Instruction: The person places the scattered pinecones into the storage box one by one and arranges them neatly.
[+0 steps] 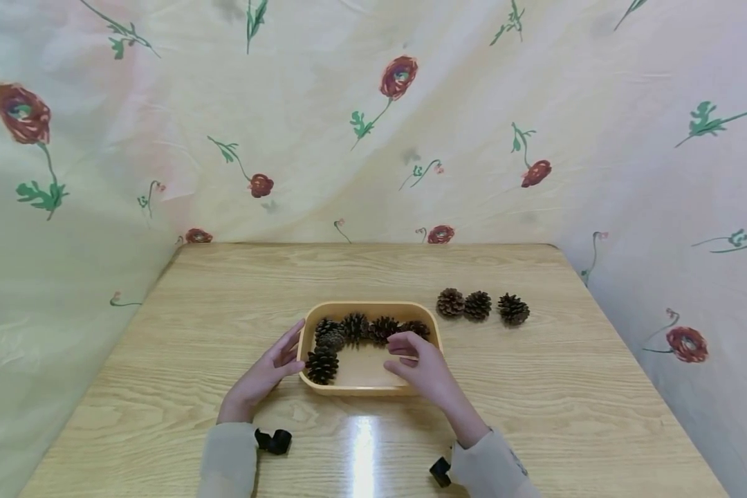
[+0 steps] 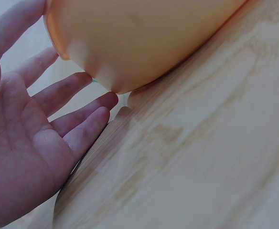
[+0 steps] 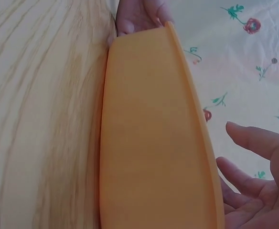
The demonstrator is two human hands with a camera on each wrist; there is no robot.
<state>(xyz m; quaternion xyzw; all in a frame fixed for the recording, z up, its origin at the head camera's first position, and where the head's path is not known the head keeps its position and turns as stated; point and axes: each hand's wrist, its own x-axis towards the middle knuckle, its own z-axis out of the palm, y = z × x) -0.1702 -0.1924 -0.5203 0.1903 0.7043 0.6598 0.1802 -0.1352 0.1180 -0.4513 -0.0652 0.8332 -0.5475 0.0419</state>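
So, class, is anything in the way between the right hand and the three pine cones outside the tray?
Yes, the right end of the tray: its rim lies between the right hand and the three pine cones. Beyond that rim, nothing visible blocks the way across the table.

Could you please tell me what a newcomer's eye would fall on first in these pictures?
Probably the dark cones along the left and far sides inside the yellow tray, with three loose cones on the table beyond its far right corner. The red-flowered cloth behind the table may stand out too, as may the left hand at the tray's left end and the right hand over its right part.
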